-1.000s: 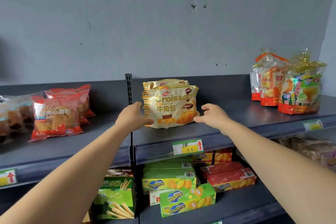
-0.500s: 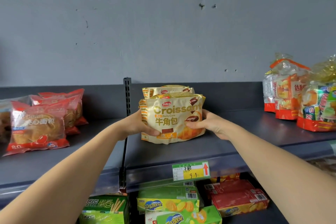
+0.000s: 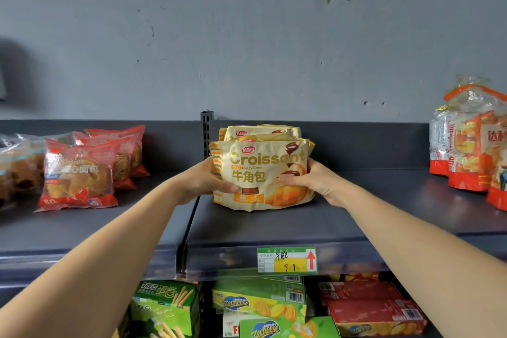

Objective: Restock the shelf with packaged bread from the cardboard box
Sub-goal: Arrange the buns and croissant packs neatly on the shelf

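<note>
Croissant pack (image 3: 262, 173), cream and gold, held upright on the top shelf (image 3: 274, 230).
Left grip (image 3: 204, 182) is clamped on the pack's left edge and right grip (image 3: 315, 182) on its right edge, thumbs across the front. The base seems to touch the shelf. Just behind the grips is a second matching pack (image 3: 263, 132); well left of the left grip are red bread packs (image 3: 79, 175); below both is a price label (image 3: 286, 259).

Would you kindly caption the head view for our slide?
Left hand and right hand grip the croissant bag at the shelf.
</note>
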